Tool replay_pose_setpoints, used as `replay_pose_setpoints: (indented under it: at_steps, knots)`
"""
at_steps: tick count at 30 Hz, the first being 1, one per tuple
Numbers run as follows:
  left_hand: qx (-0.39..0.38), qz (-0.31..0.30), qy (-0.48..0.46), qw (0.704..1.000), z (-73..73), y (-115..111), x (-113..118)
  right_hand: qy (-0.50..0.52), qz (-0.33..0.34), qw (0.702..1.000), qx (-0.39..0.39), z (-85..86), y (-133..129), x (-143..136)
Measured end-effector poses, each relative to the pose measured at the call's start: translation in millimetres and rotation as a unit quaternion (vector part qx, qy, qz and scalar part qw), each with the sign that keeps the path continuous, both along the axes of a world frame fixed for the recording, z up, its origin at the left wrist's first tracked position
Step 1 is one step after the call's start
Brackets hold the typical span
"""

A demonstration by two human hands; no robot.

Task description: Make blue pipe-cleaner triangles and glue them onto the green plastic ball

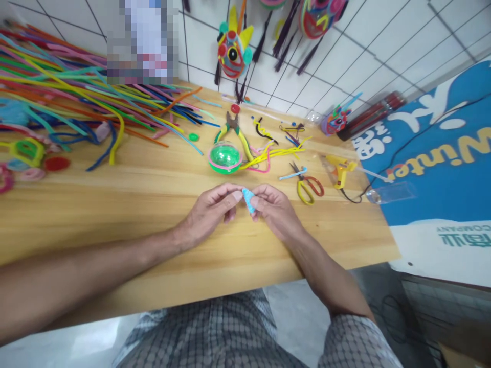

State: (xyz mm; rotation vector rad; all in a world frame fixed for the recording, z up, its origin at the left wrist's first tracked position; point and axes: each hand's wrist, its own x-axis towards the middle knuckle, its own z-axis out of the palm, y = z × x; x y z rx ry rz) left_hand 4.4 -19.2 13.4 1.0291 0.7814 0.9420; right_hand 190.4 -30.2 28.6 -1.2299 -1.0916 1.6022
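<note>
Between my two hands, just above the wooden table, is a small light-blue cone (248, 200) that looks wound from fuzzy pipe cleaner. My right hand (270, 204) pinches it between thumb and fingers. My left hand (220, 207) is closed too, its thumb and fingertips pressed at the cone's upper left end. Beyond my hands sits a shiny green half-shell bowl (225, 157) with a pink pipe-cleaner rim. Pliers (232, 128) with green and yellow handles lie behind it. To the right are scissors (306, 188) with a short light-blue pipe cleaner (292, 174) across the blades.
Many coloured pipe cleaners (76, 87) spread over the table's left side. A yellow glue gun (340, 168) with a black cord lies at the right, near a clear plastic container (395, 193). Decorated masks (233, 53) hang on the white grid wall. The table (215, 276) ends close in front of me.
</note>
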Motion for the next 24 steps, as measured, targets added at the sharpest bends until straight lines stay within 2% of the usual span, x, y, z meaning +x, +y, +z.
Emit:
replay_pose_setpoints:
  at_steps: [3, 7, 10, 16, 20, 24]
  knots:
    - [-0.003, 0.005, 0.024, 1.000, -0.4, 1, 0, -0.076, -0.023, 0.996, 0.050, -2.7, 0, 0]
    - [0.002, 0.030, 0.070, 0.997, -3.8, 4, 1, -0.105, 0.013, 0.993, 0.055, -0.5, -1, 3]
    - [0.012, 0.026, 0.072, 0.997, -5.8, 5, 1, -0.135, 0.029, 0.988, 0.069, 1.0, -1, 4]
    - [0.049, -0.029, 0.073, 0.996, -7.7, 1, 2, -0.182, -0.024, 0.975, 0.122, -4.1, -1, 3]
    - [0.048, -0.019, 0.090, 0.995, -9.1, 1, 2, -0.175, -0.022, 0.978, 0.114, -8.4, -4, 1]
    - [0.052, -0.002, 0.110, 0.993, -7.9, 1, 3, -0.222, -0.041, 0.963, 0.146, -9.5, -8, -2]
